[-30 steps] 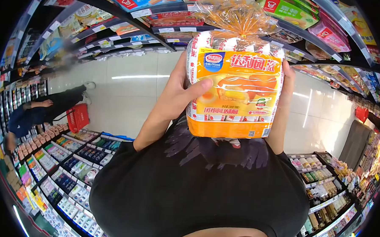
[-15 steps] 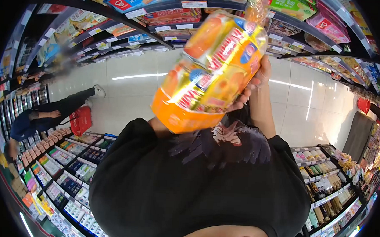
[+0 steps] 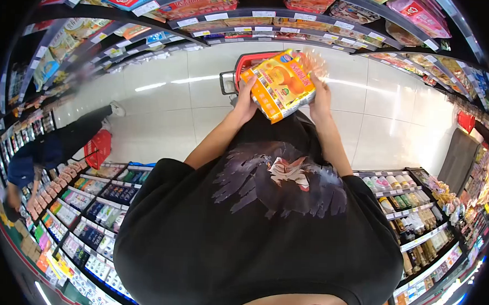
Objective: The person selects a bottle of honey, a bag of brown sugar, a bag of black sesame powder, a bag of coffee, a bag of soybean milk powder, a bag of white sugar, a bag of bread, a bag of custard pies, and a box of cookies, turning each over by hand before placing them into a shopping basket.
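Between my two hands is an orange and yellow snack package (image 3: pixel 283 83) with a clear, crinkled wrapper end at the upper right. My left hand (image 3: pixel 247 101) grips its left edge, and my right hand (image 3: pixel 320 98) holds the right side. Some fingers are hidden behind the package. Partly covered by it, a red shopping basket (image 3: pixel 246 60) with a dark handle stands on the floor beyond my hands.
Shelves of packaged snacks (image 3: pixel 199 6) curve across the top. Shelves of bottles (image 3: pixel 416 214) and boxed goods (image 3: pixel 96 236) stand at both lower sides. A person in dark clothes (image 3: pixel 37 157) is at the left beside another red basket (image 3: pixel 98 148). Pale tiled floor (image 3: pixel 202 123) lies between.
The package has come down and away from the camera, turning so that its front shows. My left hand has come into view on its left edge. The red basket beyond is now visible.
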Available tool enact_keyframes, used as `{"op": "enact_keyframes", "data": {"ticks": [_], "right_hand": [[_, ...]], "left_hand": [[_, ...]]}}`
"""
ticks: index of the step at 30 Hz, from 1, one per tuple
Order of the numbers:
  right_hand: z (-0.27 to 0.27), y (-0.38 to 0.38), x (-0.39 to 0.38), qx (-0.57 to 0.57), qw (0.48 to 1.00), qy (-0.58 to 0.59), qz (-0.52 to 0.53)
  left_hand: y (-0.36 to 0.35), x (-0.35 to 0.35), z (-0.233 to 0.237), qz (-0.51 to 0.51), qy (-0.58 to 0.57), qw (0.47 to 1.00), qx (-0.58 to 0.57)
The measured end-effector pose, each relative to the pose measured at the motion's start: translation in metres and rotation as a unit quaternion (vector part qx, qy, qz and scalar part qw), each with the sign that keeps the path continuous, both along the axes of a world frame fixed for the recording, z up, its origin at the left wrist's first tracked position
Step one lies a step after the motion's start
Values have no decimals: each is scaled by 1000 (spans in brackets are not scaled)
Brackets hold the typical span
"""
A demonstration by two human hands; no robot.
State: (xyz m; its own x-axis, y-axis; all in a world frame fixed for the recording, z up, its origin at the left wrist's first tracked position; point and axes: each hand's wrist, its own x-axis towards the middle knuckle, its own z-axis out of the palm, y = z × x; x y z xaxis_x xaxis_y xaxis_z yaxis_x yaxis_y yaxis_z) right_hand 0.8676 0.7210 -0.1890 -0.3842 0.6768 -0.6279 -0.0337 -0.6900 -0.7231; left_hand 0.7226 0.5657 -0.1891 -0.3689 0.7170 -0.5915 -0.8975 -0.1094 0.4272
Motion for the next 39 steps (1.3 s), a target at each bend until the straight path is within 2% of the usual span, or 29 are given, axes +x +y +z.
{"op": "enact_keyframes", "data": {"ticks": [1, 3, 4, 5, 6, 7, 8, 10, 11, 13, 15, 17, 19, 21, 22, 23, 25, 26, 27, 29, 30, 31, 33, 34, 35, 37, 38, 39], "right_hand": [[-22, -4, 13, -37, 999, 32, -6], [-51, -5, 34, -128, 988, 67, -45], [-76, 0, 56, -136, 991, 9, 12], [-89, 5, 69, -136, 991, 5, 18], [-101, 10, 78, -105, 977, -183, 42], [-107, 11, 87, -74, 926, -366, 65], [-111, 13, 96, -83, 923, -370, 71], [-120, 26, 102, -98, 920, -274, 263], [-131, 29, 102, -99, 919, -275, 263], [-156, 31, 104, -129, 888, -241, 369], [-185, 25, 100, -124, 885, -259, 368], [-233, 21, 96, -81, 871, -278, 396], [-272, 22, 88, -97, 875, -306, 362], [-282, 26, 74, -70, 845, -331, 414], [-271, 22, 60, -7, 876, -335, 346], [-294, 19, 65, -11, 877, -336, 344], [-326, 17, 58, 18, 895, -332, 299], [-334, 14, 54, 86, 887, -356, 280], [-339, 9, 50, 81, 888, -358, 278], [-345, 1, 41, 284, 794, -438, 311], [-340, -5, 42, 241, 789, -461, 325], [-317, 1, 34, 242, 791, -461, 322], [-282, 14, 19, 131, 865, -244, 419], [-277, 11, 16, 138, 819, -319, 457], [-280, 7, 22, 146, 821, -315, 453], [-281, 0, 35, 180, 822, -268, 469], [-278, 0, 42, 188, 790, -280, 512], [-259, -1, 48, 173, 802, -271, 503]], "left_hand": [[2, 10, -13, 8, -7, 1000, 0], [12, 27, -61, -17, 36, 997, -71], [15, 36, -75, -28, 51, 990, -131], [16, 42, -88, -55, 39, 987, -144], [17, 46, -100, -76, 20, 985, -151], [13, 52, -110, -98, -3, 982, -162], [5, 59, -126, -96, -9, 980, -172], [5, 62, -157, -123, -42, 978, -161], [12, 58, -149, -123, -44, 978, -161], [20, 46, -136, -160, 10, 970, -182], [20, 39, -163, -198, 13, 960, -195], [22, 41, -212, -262, 170, 910, -272], [39, 35, -233, -269, 166, 914, -254], [48, 38, -269, -218, 270, 909, -233], [50, 36, -281, -239, 294, 901, -212], [49, 36, -301, -243, 292, 900, -213], [56, 28, -325, -336, 508, 747, -269], [56, 29, -330, -375, 493, 721, -310], [54, 31, -332, -381, 491, 720, -309], [46, 38, -340, -422, 412, 745, -311], [42, 45, -340, -388, 484, 721, -310], [42, 46, -333, -389, 486, 719, -309], [39, 48, -303, -471, 406, 713, -322], [34, 50, -288, -434, 377, 759, -308], [24, 54, -281, -431, 385, 756, -306], [4, 54, -269, -491, 366, 741, -277], [-8, 55, -267, -486, 377, 739, -276], [-23, 56, -267, -481, 419, 722, -267]]}}
